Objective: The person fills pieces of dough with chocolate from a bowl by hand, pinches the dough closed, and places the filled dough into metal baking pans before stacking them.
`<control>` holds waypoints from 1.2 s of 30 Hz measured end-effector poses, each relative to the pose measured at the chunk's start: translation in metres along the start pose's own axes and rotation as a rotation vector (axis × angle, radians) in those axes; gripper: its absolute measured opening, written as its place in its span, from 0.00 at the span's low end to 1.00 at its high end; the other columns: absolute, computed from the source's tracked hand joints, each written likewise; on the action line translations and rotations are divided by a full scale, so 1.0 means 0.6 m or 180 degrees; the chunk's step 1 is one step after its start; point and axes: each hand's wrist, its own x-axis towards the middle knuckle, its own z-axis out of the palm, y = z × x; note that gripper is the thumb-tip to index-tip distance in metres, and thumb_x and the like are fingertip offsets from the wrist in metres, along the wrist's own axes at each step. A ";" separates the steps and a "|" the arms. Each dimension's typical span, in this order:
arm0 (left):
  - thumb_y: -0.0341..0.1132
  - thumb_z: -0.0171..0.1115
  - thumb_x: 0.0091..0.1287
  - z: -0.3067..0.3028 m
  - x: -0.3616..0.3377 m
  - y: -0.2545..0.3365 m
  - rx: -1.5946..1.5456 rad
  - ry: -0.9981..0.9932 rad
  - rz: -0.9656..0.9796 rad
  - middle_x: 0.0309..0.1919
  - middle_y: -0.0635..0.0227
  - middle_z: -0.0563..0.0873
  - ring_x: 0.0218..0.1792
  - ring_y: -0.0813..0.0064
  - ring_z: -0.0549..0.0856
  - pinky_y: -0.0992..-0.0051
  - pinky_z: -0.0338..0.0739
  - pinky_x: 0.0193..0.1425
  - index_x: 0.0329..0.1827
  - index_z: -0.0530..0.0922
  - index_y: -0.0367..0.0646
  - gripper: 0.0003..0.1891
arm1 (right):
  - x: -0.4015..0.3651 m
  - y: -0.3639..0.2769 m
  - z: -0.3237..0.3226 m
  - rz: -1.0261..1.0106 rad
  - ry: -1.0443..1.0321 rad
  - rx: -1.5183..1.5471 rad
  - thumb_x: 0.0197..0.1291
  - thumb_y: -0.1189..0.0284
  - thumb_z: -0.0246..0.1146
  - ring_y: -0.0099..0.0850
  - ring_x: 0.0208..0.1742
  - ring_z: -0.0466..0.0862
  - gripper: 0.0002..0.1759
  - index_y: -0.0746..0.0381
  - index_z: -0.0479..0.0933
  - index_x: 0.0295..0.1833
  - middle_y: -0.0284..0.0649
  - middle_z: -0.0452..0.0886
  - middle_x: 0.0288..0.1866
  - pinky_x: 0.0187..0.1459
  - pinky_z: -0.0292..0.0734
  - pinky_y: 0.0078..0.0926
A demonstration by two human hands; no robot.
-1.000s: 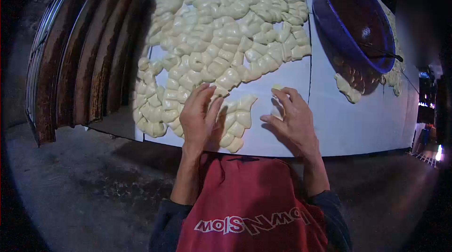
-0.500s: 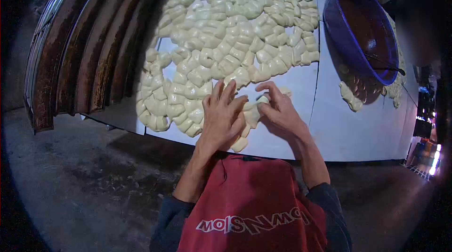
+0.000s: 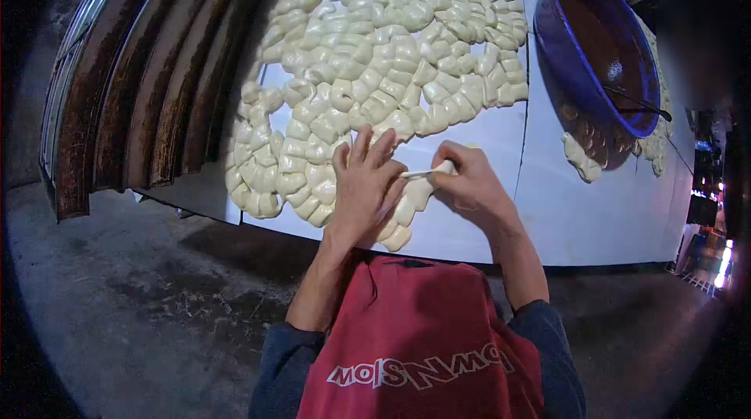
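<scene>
Rust-brown corrugated sheet (image 3: 133, 82) well left of the left hand (image 3: 364, 188), past the edge of the white board (image 3: 485, 223). Left hand flat, fingers spread apart, pressing down on cream dough pieces (image 3: 368, 43) at the board's near edge. Pale strip (image 3: 418, 173) stretched level between both hands, left end touching the left hand's fingers, right end pinched inside the right hand (image 3: 469, 184), fingers curled together around it. Blue basin (image 3: 598, 35) up and right of the right hand, well apart. Judged best practice: keep the left palm steady, hold the strip taut and low, and pull evenly to spare neighbouring pieces.
</scene>
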 end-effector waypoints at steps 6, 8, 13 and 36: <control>0.39 0.62 0.62 0.009 -0.020 -0.007 0.0035 0.0119 -0.0302 0.70 0.57 0.72 0.73 0.47 0.62 0.43 0.50 0.72 0.48 0.85 0.47 0.14 | -0.005 -0.003 -0.016 0.0380 0.0051 0.1085 0.56 0.74 0.63 0.15 0.17 0.66 0.11 0.65 0.74 0.44 0.28 0.71 0.25 0.15 0.56 0.15; 0.39 0.61 0.63 0.012 -0.020 -0.011 0.0060 0.0053 -0.0342 0.71 0.56 0.72 0.74 0.47 0.62 0.42 0.50 0.73 0.49 0.85 0.47 0.14 | -0.009 -0.015 -0.018 0.0377 -0.0086 0.0817 0.57 0.72 0.60 0.16 0.22 0.69 0.15 0.65 0.76 0.50 0.30 0.74 0.29 0.21 0.62 0.18; 0.37 0.60 0.65 0.005 -0.016 -0.003 -0.0145 -0.0004 -0.0525 0.71 0.55 0.71 0.74 0.46 0.61 0.39 0.47 0.74 0.51 0.84 0.46 0.14 | -0.004 0.002 -0.027 -0.1030 -0.0478 -0.1024 0.60 0.69 0.65 0.35 0.34 0.79 0.18 0.63 0.77 0.55 0.40 0.79 0.38 0.36 0.74 0.31; 0.63 0.73 0.51 0.032 0.010 0.067 -0.0275 -0.0041 -0.0316 0.65 0.55 0.77 0.70 0.52 0.70 0.27 0.43 0.70 0.68 0.72 0.37 0.48 | -0.054 -0.042 -0.086 -0.0463 -0.0033 0.2307 0.58 0.74 0.66 0.25 0.44 0.84 0.26 0.67 0.74 0.63 0.39 0.83 0.50 0.44 0.82 0.23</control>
